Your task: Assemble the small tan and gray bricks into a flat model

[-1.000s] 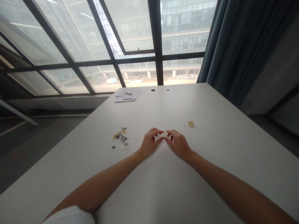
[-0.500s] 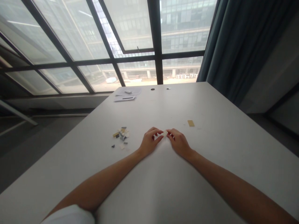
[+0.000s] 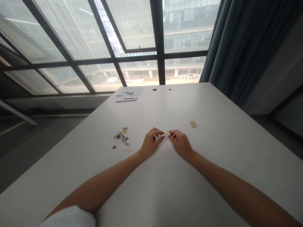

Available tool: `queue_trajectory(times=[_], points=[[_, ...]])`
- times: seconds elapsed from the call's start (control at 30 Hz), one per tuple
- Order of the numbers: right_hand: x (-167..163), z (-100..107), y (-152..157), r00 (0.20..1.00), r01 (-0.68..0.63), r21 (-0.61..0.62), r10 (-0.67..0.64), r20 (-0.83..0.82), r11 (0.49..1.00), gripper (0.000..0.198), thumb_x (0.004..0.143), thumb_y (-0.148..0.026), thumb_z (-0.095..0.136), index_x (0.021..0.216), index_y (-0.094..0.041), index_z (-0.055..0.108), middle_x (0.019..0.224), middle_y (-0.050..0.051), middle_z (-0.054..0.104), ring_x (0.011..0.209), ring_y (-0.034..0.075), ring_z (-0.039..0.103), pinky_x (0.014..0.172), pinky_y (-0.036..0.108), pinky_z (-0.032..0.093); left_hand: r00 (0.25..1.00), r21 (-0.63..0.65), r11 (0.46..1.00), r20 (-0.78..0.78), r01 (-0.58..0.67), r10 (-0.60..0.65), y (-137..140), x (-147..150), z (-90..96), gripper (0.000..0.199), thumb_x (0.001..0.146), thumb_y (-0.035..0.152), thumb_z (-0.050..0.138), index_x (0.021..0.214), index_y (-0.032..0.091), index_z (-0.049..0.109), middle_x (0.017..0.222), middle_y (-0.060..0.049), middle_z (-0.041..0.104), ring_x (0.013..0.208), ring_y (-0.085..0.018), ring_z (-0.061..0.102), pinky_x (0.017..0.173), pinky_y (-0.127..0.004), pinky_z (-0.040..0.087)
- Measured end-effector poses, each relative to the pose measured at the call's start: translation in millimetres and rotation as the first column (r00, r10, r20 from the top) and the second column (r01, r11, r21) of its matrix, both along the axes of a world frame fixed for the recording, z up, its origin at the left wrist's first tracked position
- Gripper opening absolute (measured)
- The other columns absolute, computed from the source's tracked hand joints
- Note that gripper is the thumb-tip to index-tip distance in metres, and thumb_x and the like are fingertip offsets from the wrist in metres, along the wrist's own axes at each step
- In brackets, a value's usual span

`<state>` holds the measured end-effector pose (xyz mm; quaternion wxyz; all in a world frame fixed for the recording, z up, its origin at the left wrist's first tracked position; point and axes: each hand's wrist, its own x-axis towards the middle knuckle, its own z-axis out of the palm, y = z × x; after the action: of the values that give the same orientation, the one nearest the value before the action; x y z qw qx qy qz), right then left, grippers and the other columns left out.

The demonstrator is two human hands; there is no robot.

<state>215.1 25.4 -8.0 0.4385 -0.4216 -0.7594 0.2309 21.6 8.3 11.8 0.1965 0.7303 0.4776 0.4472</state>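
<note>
The hands met over the counter (image 3: pixel 165 179), and all the action sat to the right of the pile of small pieces (image 3: pixel 123 139)! The right hand (image 3: pixel 181 143), the farther one from the pile, pinched a pale piece (image 3: pixel 167 134) between thumb and fingertips. The left hand (image 3: pixel 151 141), between the pile and that piece, had its thumb and finger nearly together at the piece's near end; whether it truly gripped or merely steadied could not be told. Early days, by the look of it: one pale piece was up in the fingers, and whether it was a single part or several already joined was too small to call. And plenty was left over! Grey, tan and cream parts lay jumbled in the pile, apparently unjoined, with a dark bit (image 3: pixel 114 147) just off its left side and a cream bit (image 3: pixel 123 147) just in front of it. Well to the right of the pile, past both hands, a tan plate (image 3: pixel 193 124) lay flat, neither hand on it, seemingly yet to be used. Papers (image 3: pixel 126 98) rested well beyond the pile, no part of the play.
</note>
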Motion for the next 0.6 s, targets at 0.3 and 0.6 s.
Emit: queue_trajectory(times=[0.3, 0.6], points=[[-0.9, -0.7, 0.6, 0.999, 0.041, -0.023, -0.041, -0.017, 0.999, 0.014, 0.090, -0.024, 0.062, 0.100, -0.018, 0.070, 0.089, 0.005, 0.072, 0.073, 0.017, 0.063, 0.073, 0.029, 0.049, 1.000, 0.001, 1.000, -0.011, 0.005, -0.005, 0.4, 0.3, 0.2, 0.010, 0.087, 0.028, 0.068, 0.087, 0.019, 0.069, 0.084, -0.003, 0.061, 0.074, -0.013, 0.055, 0.056, -0.021, 0.042], [-1.3, 0.7, -1.2, 0.999, 0.051, -0.018, -0.051, -0.012, 0.999, 0.012, 0.089, -0.025, 0.063, 0.096, -0.018, 0.071, 0.084, 0.004, 0.071, 0.070, 0.016, 0.061, 0.069, 0.028, 0.048, 1.000, -0.007, 1.000, -0.002, 0.005, -0.005, -0.2, -0.7, 0.4, 0.019, 0.077, 0.031, 0.078, 0.089, 0.019, 0.069, 0.085, -0.002, 0.062, 0.075, -0.013, 0.056, 0.056, -0.022, 0.043]])
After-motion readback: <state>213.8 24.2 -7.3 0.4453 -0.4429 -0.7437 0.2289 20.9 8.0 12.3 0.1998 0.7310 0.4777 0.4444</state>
